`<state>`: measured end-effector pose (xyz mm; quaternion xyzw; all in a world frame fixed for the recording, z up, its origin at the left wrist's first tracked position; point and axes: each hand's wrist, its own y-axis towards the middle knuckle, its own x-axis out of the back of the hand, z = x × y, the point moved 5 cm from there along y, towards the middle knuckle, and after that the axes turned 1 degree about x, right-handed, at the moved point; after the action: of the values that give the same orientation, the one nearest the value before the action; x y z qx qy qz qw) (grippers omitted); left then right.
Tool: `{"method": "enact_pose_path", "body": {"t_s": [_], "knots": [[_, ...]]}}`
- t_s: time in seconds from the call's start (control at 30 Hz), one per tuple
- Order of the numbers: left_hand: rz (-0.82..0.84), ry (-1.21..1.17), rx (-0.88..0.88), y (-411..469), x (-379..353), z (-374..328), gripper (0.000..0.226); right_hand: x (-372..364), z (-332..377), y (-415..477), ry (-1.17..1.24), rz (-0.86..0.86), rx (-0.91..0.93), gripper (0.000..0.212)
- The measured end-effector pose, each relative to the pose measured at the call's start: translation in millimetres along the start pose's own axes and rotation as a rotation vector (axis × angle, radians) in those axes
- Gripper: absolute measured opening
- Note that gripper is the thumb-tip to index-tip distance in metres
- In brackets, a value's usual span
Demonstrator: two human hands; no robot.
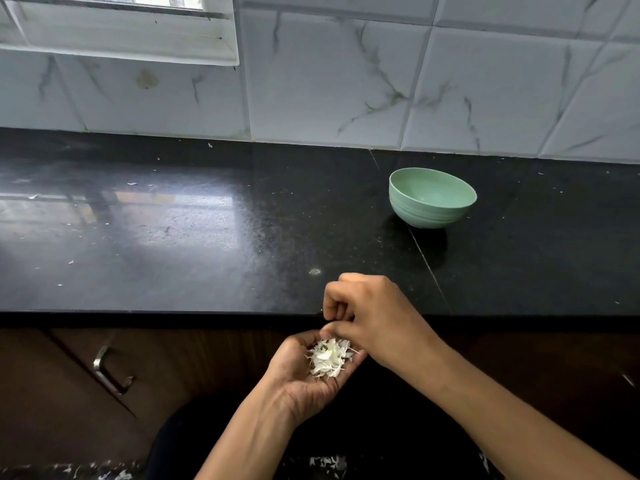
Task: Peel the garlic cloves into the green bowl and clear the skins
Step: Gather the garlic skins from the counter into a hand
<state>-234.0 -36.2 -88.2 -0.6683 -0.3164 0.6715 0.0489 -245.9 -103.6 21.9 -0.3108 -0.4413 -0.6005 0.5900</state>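
My left hand is cupped palm up just below the counter's front edge and holds a heap of white garlic skins. My right hand hovers right above it at the counter edge, fingers curled, thumb and fingertips pinched together over the heap; whether a skin sits between them is not clear. The green bowl stands upright on the black counter, well behind and to the right of both hands. Its inside is mostly hidden from this angle and no cloves show.
The black granite counter carries small white skin flecks, mainly on its left part. A white marble-tile wall and a window sill rise behind it. Brown cabinet doors with a metal handle lie under the counter. More skin bits lie on the floor.
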Motion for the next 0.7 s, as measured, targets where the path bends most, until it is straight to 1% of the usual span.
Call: {"method": "enact_pose_path", "body": {"t_s": [0.07, 0.1, 0.17, 0.2, 0.27, 0.33, 0.4, 0.5, 0.63, 0.7], "knots": [[-0.02, 0.042, 0.004, 2.0, -0.1, 1.3, 0.034, 4.9, -14.9, 8.0, -0.003, -0.028, -0.032, 0.006], [-0.029, 0.051, 0.006, 2.7, 0.5, 1.3, 0.037, 9.7, -28.1, 16.9, -0.003, -0.07, -0.054, 0.007], [-0.048, 0.04, 0.017, 4.7, 1.8, 3.4, 0.04, 23.6, -66.7, 37.8, -0.061, -0.177, -0.146, 0.029], [-0.054, 0.034, 0.019, 5.2, 1.8, 3.9, 0.041, 29.2, -86.9, 48.0, -0.116, -0.18, -0.22, 0.039], [-0.063, 0.021, 0.021, 5.9, 1.2, 5.4, 0.041, 28.1, -119.1, 62.9, -0.205, -0.091, -0.354, 0.049], [-0.067, 0.006, 0.025, 6.5, 0.6, 6.4, 0.041, 17.3, -123.9, 63.1, -0.268, 0.012, -0.366, 0.049], [-0.068, 0.0, 0.022, 7.6, 0.8, 5.1, 0.04, 3.5, -101.4, 48.9, -0.285, 0.062, -0.28, 0.048], [-0.069, -0.006, 0.021, 10.2, 0.6, 3.2, 0.037, -15.5, -57.8, 14.4, -0.241, 0.12, -0.113, 0.053], [-0.043, -0.021, -0.015, 5.5, -3.9, 3.2, 0.031, -29.4, -18.0, -5.2, -0.178, 0.154, 0.086, 0.054], [-0.049, -0.052, -0.054, 1.7, -3.9, 1.5, 0.029, -33.0, -0.9, -9.6, -0.186, 0.122, 0.229, 0.052]]}}
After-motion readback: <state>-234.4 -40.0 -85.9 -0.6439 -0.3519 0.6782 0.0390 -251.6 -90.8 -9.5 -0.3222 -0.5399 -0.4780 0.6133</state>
